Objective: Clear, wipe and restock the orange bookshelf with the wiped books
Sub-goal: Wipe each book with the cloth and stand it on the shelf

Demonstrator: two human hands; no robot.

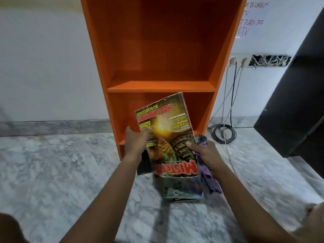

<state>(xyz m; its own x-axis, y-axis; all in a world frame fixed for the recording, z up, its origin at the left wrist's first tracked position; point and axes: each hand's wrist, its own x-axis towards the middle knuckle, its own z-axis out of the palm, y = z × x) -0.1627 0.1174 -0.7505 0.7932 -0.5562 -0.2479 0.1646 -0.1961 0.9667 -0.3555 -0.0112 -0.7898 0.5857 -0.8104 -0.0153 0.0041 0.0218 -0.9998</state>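
Note:
The orange bookshelf [161, 85] stands against the wall with both visible compartments bare. In front of its lower compartment I hold a colourful magazine [168, 134], upside down to me, with "MISTERI" in red near its lower edge. My left hand [135, 142] grips its left edge. My right hand [204, 153] pinches its right edge with the thumb on the cover and also holds a purple cloth [209, 176] that hangs down. Under the magazine more books [182, 192] lie on the floor, partly hidden, with a dark one [143, 166] at their left.
The floor is grey marble tile [70, 172]. Wall sockets [240, 61] with cables and a coiled black cord [223, 133] lie right of the shelf. A dark cabinet [298, 102] stands at the far right. My knee [10, 228] shows at the bottom left.

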